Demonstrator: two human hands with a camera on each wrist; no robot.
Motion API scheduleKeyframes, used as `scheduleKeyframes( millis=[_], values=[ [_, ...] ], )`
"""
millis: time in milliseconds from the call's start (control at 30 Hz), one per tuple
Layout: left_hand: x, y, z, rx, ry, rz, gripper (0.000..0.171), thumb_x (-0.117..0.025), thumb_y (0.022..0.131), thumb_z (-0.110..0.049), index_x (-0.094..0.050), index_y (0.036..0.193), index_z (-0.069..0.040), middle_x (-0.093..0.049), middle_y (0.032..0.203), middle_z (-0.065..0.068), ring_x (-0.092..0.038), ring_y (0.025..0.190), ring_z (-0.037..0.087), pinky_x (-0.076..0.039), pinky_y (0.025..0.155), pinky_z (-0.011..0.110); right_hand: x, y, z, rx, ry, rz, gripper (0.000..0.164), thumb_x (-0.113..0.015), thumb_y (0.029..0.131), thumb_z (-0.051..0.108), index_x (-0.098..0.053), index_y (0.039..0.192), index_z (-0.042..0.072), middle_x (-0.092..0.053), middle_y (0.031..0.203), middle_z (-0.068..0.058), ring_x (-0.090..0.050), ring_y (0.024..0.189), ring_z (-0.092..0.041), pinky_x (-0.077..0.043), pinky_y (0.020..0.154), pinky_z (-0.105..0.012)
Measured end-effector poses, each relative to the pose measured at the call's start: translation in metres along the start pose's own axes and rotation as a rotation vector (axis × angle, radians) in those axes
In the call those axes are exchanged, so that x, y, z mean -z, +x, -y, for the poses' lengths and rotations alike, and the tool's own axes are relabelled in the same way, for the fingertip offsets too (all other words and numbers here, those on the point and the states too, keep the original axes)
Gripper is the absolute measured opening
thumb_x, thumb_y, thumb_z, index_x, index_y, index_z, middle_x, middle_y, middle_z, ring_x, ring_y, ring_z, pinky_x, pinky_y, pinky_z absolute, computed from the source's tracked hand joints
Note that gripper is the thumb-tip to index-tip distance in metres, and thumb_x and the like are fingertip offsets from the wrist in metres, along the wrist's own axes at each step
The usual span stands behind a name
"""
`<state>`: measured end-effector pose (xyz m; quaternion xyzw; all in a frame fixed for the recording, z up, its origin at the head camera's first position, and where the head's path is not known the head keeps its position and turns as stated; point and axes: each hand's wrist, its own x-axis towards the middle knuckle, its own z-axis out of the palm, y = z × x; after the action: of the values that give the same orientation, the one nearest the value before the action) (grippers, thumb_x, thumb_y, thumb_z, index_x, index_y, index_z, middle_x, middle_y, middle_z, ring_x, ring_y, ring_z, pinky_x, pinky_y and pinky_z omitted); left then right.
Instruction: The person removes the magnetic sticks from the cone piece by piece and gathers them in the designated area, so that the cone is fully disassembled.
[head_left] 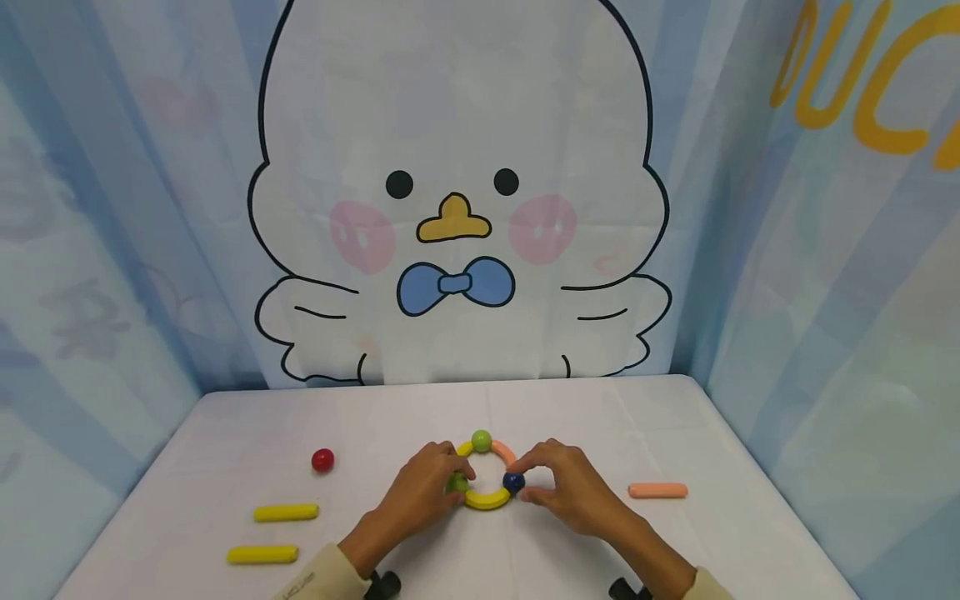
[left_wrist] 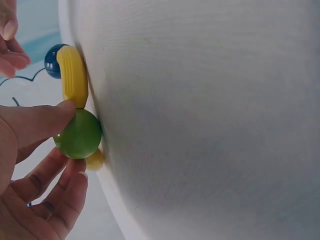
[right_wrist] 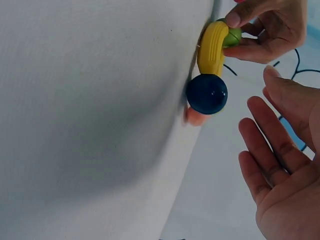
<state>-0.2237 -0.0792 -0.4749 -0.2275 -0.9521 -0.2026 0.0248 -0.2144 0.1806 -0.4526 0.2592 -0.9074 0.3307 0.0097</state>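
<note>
A ring of curved pieces and balls lies on the white table. A yellow curved piece (head_left: 487, 500) forms its near side, between a green ball (left_wrist: 80, 136) and a dark blue ball (right_wrist: 206, 94). At the far side, a light green ball (head_left: 482, 441) sits between another yellow curved piece (head_left: 464, 448) and a coral one (head_left: 504, 452). My left hand (head_left: 427, 483) pinches the green ball on the ring's left between thumb and fingers. Beside the dark blue ball is my right hand (head_left: 566, 487), its fingers spread and apart from the ball in the right wrist view.
To the left are a red ball (head_left: 322, 460) and two yellow sticks, one farther back (head_left: 286, 512) and one nearer (head_left: 262, 554). A coral stick (head_left: 657, 491) lies to the right. Behind the table hangs a printed cloth (head_left: 457, 342).
</note>
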Motion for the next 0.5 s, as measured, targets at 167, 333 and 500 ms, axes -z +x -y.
scheduleKeyframes(
  millis=[167,333,500],
  values=[
    [0.0,0.0,0.001,-0.002,-0.016,-0.001,0.026,-0.093,0.081,-0.014,-0.082,0.103,-0.021,-0.07,0.101,-0.006,-0.061,0.097,0.013,-0.058,0.091,0.04,-0.011,0.008,0.001,0.044,-0.007,0.029,0.031,-0.089,0.086,0.014,-0.081,0.114,0.021,-0.077,0.111,0.016,-0.067,0.11,-0.011,-0.055,0.101,-0.042],
    [0.001,-0.001,0.001,-0.017,-0.016,-0.02,0.025,-0.093,0.08,-0.015,-0.082,0.102,-0.021,-0.071,0.099,-0.007,-0.062,0.096,0.012,-0.058,0.089,0.039,-0.021,0.018,0.002,0.049,-0.015,0.055,0.029,-0.091,0.083,0.013,-0.082,0.11,0.021,-0.077,0.107,0.015,-0.066,0.105,-0.011,-0.054,0.096,-0.035],
    [0.002,0.0,0.001,-0.014,-0.017,-0.014,0.024,-0.093,0.08,-0.015,-0.082,0.101,-0.02,-0.071,0.098,-0.006,-0.063,0.095,0.011,-0.059,0.088,0.04,-0.029,0.024,0.002,0.061,-0.041,0.085,0.027,-0.092,0.081,0.013,-0.082,0.106,0.02,-0.076,0.103,0.013,-0.065,0.102,-0.011,-0.052,0.093,-0.032]
  ],
)
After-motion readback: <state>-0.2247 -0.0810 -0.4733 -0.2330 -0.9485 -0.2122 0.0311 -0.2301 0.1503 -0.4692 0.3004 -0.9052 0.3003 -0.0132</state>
